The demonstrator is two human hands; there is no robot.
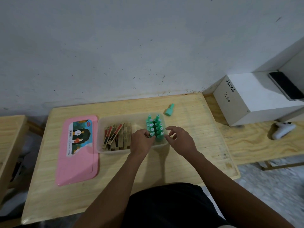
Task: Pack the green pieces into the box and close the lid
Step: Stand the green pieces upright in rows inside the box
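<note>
A clear plastic box (pixel 115 151) sits mid-table with several green pieces (pixel 156 125) standing in two rows at its right end. My left hand (pixel 142 142) pinches the nearest green piece (pixel 151 134) of the left row inside the box. My right hand (pixel 179 140) hovers at the box's right edge, fingers loosely spread, holding nothing. One more green piece (pixel 169 110) lies on its side on the table behind the box. The pink lid (pixel 77 162) lies flat to the left of the box.
Several wooden sticks (pixel 117 137) fill the box's left half. A white carton (pixel 253 99) with a phone (pixel 286 85) on it stands at the right. A white game controller (pixel 282 130) lies on the adjoining table. A wall rises right behind.
</note>
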